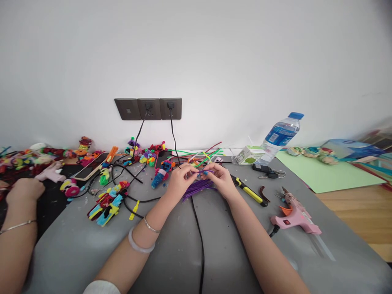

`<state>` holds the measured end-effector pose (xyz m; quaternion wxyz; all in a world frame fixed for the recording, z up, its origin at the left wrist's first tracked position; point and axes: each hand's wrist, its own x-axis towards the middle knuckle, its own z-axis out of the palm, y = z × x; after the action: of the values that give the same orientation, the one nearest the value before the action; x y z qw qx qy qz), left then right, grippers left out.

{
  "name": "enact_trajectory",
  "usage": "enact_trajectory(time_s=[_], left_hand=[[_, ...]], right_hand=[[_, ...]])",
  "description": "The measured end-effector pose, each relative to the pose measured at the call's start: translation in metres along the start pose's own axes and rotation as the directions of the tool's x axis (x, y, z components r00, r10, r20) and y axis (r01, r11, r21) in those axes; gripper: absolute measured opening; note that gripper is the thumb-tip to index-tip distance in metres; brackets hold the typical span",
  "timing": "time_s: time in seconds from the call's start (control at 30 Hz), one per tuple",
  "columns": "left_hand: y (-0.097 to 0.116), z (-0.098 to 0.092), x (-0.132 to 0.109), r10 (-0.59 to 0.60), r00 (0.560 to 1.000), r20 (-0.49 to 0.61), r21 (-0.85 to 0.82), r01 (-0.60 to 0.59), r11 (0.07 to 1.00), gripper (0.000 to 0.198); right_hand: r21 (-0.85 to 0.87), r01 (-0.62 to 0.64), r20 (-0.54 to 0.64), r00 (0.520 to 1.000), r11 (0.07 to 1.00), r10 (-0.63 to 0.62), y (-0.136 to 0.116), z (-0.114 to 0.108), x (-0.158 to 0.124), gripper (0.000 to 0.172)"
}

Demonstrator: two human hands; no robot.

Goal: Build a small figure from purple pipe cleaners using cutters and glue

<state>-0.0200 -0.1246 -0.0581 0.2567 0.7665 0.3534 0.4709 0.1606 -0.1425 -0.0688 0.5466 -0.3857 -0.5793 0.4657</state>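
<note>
Over the gray table, the left hand and right hand, nearly closed, are pinching a purple strand by a purple bundle, apparently shaping it; the next move is probably calling for steadiness.

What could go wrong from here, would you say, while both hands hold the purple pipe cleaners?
The right forearm might brush the pink glue gun lying to its right; if hot, which I cannot confirm, it could burn. Either forearm might snag the black cord between them, which seems to run under the purple pipe cleaners, and upset the pile.
</note>
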Motion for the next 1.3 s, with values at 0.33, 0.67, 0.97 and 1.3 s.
enact_trajectory(time_s=[0.33,0.67,0.97,1.3], left_hand=[[0.001,0.002,0.002,-0.256,0.960,0.112,-0.296,0.278,0.914,0.012],[0.001,0.005,0.001,-0.329,0.935,0.133,-0.328,0.355,0.876,0.012],[-0.003,0.008,0.000,-0.393,0.906,0.158,-0.435,0.421,0.796,0.019],[-0.011,0.009,0.001,-0.366,0.919,0.143,-0.495,0.387,0.778,0.018]], right_hand=[[-0.024,0.016,0.019,1.000,1.000,-0.016,-0.002,0.001,0.000,0.028],[-0.128,0.072,-0.027,0.997,0.989,-0.076,-0.003,0.001,0.001,0.026],[-0.115,0.065,-0.039,0.997,0.991,-0.070,-0.001,0.001,0.001,0.027],[-0.101,0.006,0.031,1.000,0.995,-0.003,0.003,0.004,0.003,0.035]])
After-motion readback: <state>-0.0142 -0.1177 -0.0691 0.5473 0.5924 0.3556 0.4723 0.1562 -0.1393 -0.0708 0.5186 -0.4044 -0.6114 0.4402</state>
